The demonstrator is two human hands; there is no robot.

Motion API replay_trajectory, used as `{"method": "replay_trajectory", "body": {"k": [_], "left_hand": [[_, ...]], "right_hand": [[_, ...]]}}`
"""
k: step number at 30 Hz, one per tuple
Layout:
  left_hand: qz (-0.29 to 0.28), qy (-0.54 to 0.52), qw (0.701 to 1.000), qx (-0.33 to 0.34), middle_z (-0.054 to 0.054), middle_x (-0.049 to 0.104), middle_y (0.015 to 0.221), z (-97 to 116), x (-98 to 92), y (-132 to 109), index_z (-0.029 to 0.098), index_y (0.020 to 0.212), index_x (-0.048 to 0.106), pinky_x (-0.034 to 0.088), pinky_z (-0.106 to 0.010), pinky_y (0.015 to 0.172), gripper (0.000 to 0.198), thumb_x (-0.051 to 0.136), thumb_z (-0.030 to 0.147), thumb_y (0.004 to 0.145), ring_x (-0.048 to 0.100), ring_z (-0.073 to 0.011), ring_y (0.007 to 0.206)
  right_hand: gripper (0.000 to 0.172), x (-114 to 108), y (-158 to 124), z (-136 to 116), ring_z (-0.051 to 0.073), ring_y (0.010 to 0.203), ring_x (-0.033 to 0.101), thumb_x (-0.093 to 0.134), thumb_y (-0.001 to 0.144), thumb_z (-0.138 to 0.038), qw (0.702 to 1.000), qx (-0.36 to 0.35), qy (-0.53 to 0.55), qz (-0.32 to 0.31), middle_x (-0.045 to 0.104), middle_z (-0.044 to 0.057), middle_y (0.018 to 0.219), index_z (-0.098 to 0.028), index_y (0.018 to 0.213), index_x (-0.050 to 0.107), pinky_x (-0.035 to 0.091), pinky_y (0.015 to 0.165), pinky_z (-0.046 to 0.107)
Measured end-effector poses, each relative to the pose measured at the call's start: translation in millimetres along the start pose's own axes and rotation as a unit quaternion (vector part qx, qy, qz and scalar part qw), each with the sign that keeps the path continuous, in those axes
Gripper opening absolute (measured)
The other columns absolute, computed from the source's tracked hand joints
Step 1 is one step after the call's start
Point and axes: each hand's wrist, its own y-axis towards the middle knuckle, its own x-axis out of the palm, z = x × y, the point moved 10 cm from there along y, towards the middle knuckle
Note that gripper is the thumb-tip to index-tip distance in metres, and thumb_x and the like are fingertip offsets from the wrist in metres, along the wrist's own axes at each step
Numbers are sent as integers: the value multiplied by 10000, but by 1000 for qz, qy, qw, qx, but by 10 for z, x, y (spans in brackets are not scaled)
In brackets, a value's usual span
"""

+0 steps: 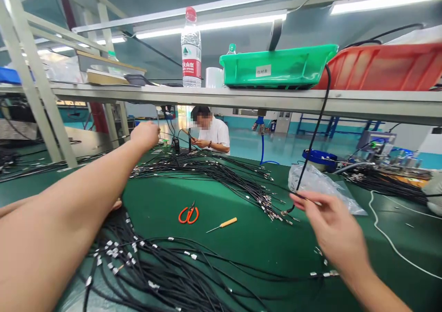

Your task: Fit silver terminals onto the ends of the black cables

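Observation:
My left arm stretches across the bench, and my left hand (147,134) is closed at the far side, near the back end of a long bundle of black cables (210,167). Whatever its fingers hold is hidden. On the right, my right hand (334,229) pinches a thin black cable (281,188) between thumb and fingers. A thicker black cord (312,139) hangs from the shelf just behind those fingertips. Another pile of black cables with white labels (165,270) lies in front. Orange-handled scissors (189,214) and a yellow-handled awl (228,222) rest between the bundles.
Beneath my left arm, another person's fingers (116,205) show at the cables. Overhead, a shelf (207,95) carries a water bottle (191,49), a green bin (279,67) and a red bin (383,67). A plastic bag (321,187) lies behind my right hand. A person (217,134) sits opposite.

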Motion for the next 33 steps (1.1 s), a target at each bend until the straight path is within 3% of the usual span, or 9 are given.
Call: {"method": "replay_trajectory", "body": {"k": [2, 5, 8, 10, 13, 17, 24, 28, 33], "left_hand": [[-61, 25, 997, -27, -17, 574, 853, -27, 322, -107, 51, 797, 594, 403, -293, 832, 317, 394, 273, 900, 567, -153, 884], [-167, 53, 984, -43, -66, 584, 1008, 52, 1013, -621, 125, 1015, 557, 482, -374, 765, 260, 517, 321, 849, 576, -174, 875], [-270, 52, 961, -11, -71, 603, 981, 337, 1691, -1271, 125, 939, 596, 461, -416, 808, 220, 581, 296, 802, 571, -204, 924], [-316, 23, 948, 40, -88, 625, 965, 669, 1948, -1639, 164, 854, 645, 419, -430, 874, 167, 663, 248, 711, 543, -261, 1018], [-347, -42, 929, 123, -55, 620, 1042, 1268, 1974, -2026, 247, 929, 655, 351, -392, 970, 180, 590, 273, 763, 459, -246, 1157], [-313, -136, 913, 223, -49, 599, 1089, 2046, 1651, -2305, 247, 992, 631, 334, -403, 995, 213, 488, 276, 836, 435, -240, 1177], [-338, -217, 874, 273, -48, 612, 969, 2794, 1563, -2777, 225, 931, 638, 421, -340, 870, 202, 452, 250, 857, 526, -207, 980], [-356, -256, 855, 276, -35, 614, 818, 3102, 1598, -2934, 224, 853, 651, 429, -306, 763, 214, 437, 216, 856, 535, -186, 824], [-371, -196, 862, 284, -65, 620, 765, 3654, 1812, -3094, 184, 791, 654, 427, -312, 749, 240, 420, 193, 847, 556, -197, 783]], "right_hand": [[256, 317, 296, 200, 243, 927, 626, 504, 815, -392, 1000, -14, 22, -7, 637, 128, 993, -185, 964, 529, 519, 794, 392], [219, 652, 591, 843, 211, 813, 655, 422, 827, -332, 978, 42, -200, -34, 670, 74, 840, -192, 908, 569, 535, 691, 338], [168, 711, 692, 1362, 204, 661, 651, 459, 777, -260, 958, 75, -273, -54, 662, 32, 681, -212, 822, 613, 518, 589, 317], [155, 663, 752, 1538, 204, 663, 644, 478, 762, -237, 946, 88, -305, -63, 669, 33, 703, -218, 802, 627, 501, 588, 307], [205, 586, 921, 1585, 219, 835, 626, 456, 802, -258, 929, 89, -352, -79, 674, 56, 896, -220, 888, 639, 480, 696, 311], [281, 530, 1067, 1589, 247, 990, 569, 478, 816, -266, 903, 93, -403, -119, 616, 81, 1092, -222, 1054, 619, 446, 805, 335], [247, 314, 475, 1519, 220, 953, 590, 623, 689, -180, 870, 106, -372, -305, 664, 19, 1008, -241, 918, 693, 430, 852, 285], [175, -323, 54, 1363, 165, 776, 625, 589, 726, -243, 872, 121, -323, -347, 692, -20, 843, -251, 862, 699, 466, 726, 242], [199, -1254, -302, 1516, 166, 678, 628, 535, 762, -258, 900, 190, -286, -268, 685, 38, 749, -163, 864, 677, 469, 597, 245]]}}
